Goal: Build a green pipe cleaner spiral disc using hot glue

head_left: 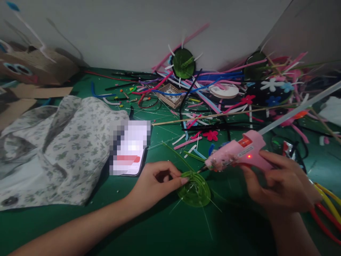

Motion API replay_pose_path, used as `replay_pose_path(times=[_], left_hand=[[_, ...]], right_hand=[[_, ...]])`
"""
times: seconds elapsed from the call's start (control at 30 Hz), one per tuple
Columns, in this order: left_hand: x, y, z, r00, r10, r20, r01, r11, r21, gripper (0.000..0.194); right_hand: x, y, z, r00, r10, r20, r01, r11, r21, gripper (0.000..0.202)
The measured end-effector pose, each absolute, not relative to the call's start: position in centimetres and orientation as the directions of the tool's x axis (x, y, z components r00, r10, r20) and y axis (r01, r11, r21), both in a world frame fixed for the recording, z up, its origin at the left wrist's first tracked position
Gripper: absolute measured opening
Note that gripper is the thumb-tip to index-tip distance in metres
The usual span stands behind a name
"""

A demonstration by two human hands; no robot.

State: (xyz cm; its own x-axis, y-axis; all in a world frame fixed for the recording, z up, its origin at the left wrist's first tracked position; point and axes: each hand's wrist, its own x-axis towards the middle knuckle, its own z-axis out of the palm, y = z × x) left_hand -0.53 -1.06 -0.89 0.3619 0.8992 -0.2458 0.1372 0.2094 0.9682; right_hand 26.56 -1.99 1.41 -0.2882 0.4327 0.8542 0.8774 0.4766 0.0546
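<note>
My left hand (162, 181) pinches the upper left edge of a green coiled disc (198, 197) between thumb and fingers. The disc looks wound from thin strips, with a loose green strand (177, 156) running up and left from it. In my right hand (285, 181) is a pink hot glue gun (249, 149), its red light lit and a long clear glue stick (301, 106) in its back. The gun's nozzle points left and down at the disc's upper rim, touching it or very close. Fine glue strings trail over the disc and table.
A phone (133, 145) lies left of my hands beside a floral cloth (66, 149). Pipe cleaner pieces, a white ribbon spool (223, 90) and a small frame (172, 95) litter the back. Another green disc (183, 63) leans there. Yellow and red handles (326, 206) lie right.
</note>
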Motion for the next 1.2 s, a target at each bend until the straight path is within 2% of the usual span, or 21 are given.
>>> replay_pose_path(times=[0.1, 0.3, 0.4, 0.5, 0.6, 1.0, 1.2], left_hand=[[-0.51, -0.99, -0.9, 0.362, 0.9, -0.242, 0.145, 0.203, 0.968, 0.024], [-0.62, -1.11, -0.93, 0.346, 0.921, -0.181, 0.177, 0.125, 0.976, 0.023], [-0.69, -1.28, -0.97, 0.333, 0.943, 0.021, 0.227, -0.101, 0.969, 0.016], [-0.68, -1.39, -1.09, 0.319, 0.909, 0.269, 0.239, -0.351, 0.905, 0.01], [-0.66, -1.41, -1.23, 0.307, 0.876, 0.371, 0.245, -0.449, 0.859, 0.007], [-0.81, -1.52, -1.43, 0.315, 0.828, 0.464, 0.211, -0.538, 0.816, 0.005], [-0.74, -1.53, -1.38, 0.321, 0.829, 0.457, 0.218, -0.535, 0.817, 0.007]], right_hand=[[26.58, -1.94, 1.45, -0.25, 0.427, 0.869, 0.896, 0.442, 0.041, 0.053], [26.43, -1.9, 1.38, -0.303, 0.433, 0.849, 0.859, 0.51, 0.047, 0.052], [26.64, -1.98, 1.52, -0.294, 0.418, 0.86, 0.864, 0.5, 0.052, 0.05], [26.44, -2.03, 1.64, -0.289, 0.405, 0.868, 0.865, 0.499, 0.055, 0.05], [26.11, -2.06, 1.65, -0.31, 0.418, 0.854, 0.861, 0.504, 0.066, 0.05], [26.36, -2.14, 1.52, -0.295, 0.453, 0.841, 0.867, 0.497, 0.036, 0.051], [26.32, -2.09, 1.79, -0.3, 0.413, 0.86, 0.86, 0.508, 0.056, 0.049]])
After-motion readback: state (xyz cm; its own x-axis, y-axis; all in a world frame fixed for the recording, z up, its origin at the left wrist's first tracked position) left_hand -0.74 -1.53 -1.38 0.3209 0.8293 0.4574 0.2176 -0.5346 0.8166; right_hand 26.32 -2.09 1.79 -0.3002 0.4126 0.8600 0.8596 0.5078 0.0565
